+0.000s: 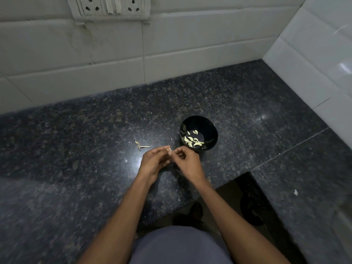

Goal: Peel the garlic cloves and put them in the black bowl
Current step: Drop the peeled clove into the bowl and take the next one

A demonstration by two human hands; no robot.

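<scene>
Both hands meet over the dark granite counter (76,140), just near and left of the black bowl (208,123). Between their fingertips sits a garlic clove (169,149), seen only as a small pale sliver; most of it is hidden by the fingers. The left hand (153,161) pinches it from the left with curled fingers, and the right hand (187,161) meets it from the right, fingers curled in a narrow pinch on the clove or its skin; which of the two cannot be told. The clove is too covered to read its long axis or which way its tip points.

What the coming move turns on: the bowl lies to the right and slightly farther from the clove, close by, and the right hand is the nearer one to it, its knuckles almost at the near rim. Judging by this, a short carry to the far right would drop the clove in once it is bare.

Peeled cloves (193,141) already lie in the bowl's near-left part. A stem and skin scraps (142,146) lie on the counter left of the hands.
</scene>
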